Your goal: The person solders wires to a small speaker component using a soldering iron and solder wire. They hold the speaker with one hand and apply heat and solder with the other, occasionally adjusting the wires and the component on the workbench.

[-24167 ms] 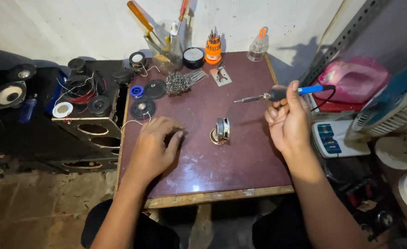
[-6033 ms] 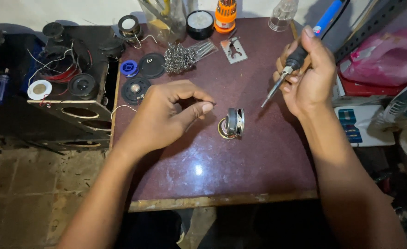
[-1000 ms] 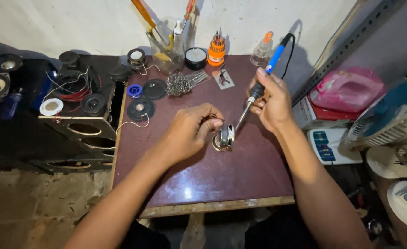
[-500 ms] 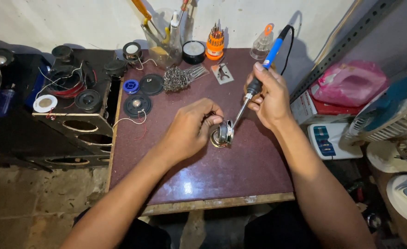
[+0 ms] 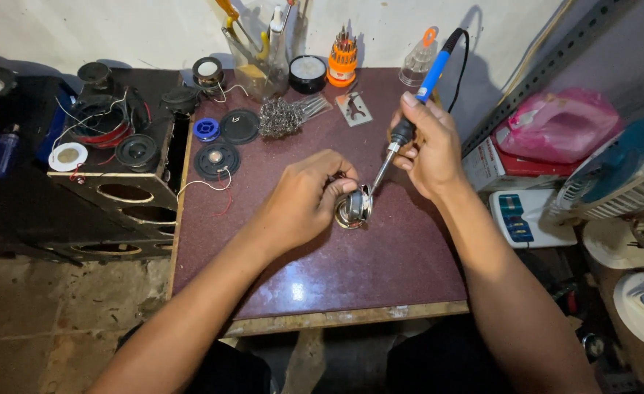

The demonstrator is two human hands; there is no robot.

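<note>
Two hands are working over the table: the left hand [image 5: 304, 201] and the right hand [image 5: 428, 146]; one soldering iron [image 5: 409, 120] is pointing down at one small metal speaker [image 5: 355, 206] near the centre; three round black parts [image 5: 216, 160] are lying at about ten o'clock; one orange screwdriver set [image 5: 342, 52] is standing at twelve o'clock; one pink bag [image 5: 559, 124] is sitting at two o'clock.

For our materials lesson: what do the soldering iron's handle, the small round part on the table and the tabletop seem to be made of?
Soldering iron: blue and black handle looks like matte plastic; its shaft looks like bare metal, grey and thin.
Small round part: probably metal, silvery with bright glints.
Tabletop: likely glossy maroon laminate over wood; it mirrors the lamp, and the front edge shows pale wood.
</note>
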